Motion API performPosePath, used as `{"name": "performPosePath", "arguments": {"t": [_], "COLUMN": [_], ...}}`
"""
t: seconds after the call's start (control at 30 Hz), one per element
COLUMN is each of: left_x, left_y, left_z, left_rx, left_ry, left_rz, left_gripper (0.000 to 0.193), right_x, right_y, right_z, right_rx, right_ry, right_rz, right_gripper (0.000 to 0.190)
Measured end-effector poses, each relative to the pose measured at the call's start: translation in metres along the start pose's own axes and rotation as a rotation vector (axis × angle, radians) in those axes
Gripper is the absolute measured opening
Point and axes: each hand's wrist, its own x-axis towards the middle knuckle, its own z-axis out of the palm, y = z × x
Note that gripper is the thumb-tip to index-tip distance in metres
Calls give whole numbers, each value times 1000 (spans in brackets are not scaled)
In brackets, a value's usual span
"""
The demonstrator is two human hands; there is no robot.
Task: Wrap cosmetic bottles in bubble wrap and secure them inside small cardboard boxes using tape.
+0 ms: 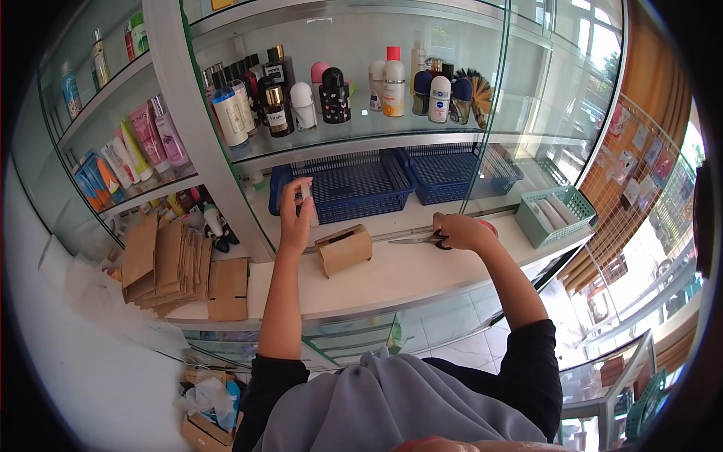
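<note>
My left hand (297, 217) is raised over the counter, a thin clear strip (312, 206) that looks like adhesive tape between its thumb and fingers. Low over the counter, my right hand (458, 230) holds scissors (406, 240) by their dark handles. The blades point left, and I cannot tell whether the hand rests on the surface. Between the hands sits a small brown cardboard box (345, 250), with a dark slot along its top. A red round object (488, 227), partly hidden, shows behind my right hand.
Blue plastic baskets (361, 212) line the back under a glass shelf (361, 133) of perfume and roll-on bottles. Folded cardboard boxes (169, 263) are stacked left, beside a flat cardboard piece (228, 289). A green basket (536, 226) holding white items stands right. A glass pane edge (477, 169) rises behind my right hand.
</note>
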Motion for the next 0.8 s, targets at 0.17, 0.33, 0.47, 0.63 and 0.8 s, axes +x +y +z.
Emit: {"name": "performPosePath", "arguments": {"t": [0.17, 0.33, 0.47, 0.63, 0.8], "left_x": [1, 1, 1, 1, 1], "left_y": [5, 4, 9, 7, -2], "left_z": [5, 1, 0, -2, -5], "left_rx": [-109, -34, -3, -42, -136], "left_ry": [8, 10, -1, -18, -75], "left_rz": [-12, -3, 64, 62, 30], "left_gripper": [36, 37, 37, 35, 34], "right_x": [5, 5, -1, -18, -9], "right_y": [5, -6, -26, -71, -102], "right_z": [5, -9, -34, -91, -126], "right_rx": [-102, -160, -277, -260, 1], "right_ry": [-41, -110, -154, -78, 41], "right_rz": [-46, -48, -24, 60, -229], "right_gripper": [41, 38, 36, 41, 34]}}
